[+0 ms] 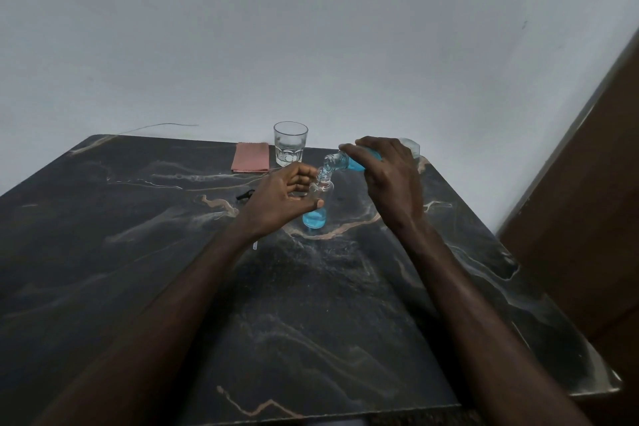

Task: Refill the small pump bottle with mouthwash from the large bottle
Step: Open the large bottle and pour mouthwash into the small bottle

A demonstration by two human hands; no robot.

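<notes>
small pump bottle (320,199) stands uncapped mid-table toward the far edge, only its bottom bit blue, so i'd say most of the refill is left. right hand (387,176) is wrapped around the tilted large bottle (349,161), pouring. left hand (281,197) curls loosely around the small one, steadying it.

Large bottle (359,159) tilted over small bottle (320,204)
</notes>
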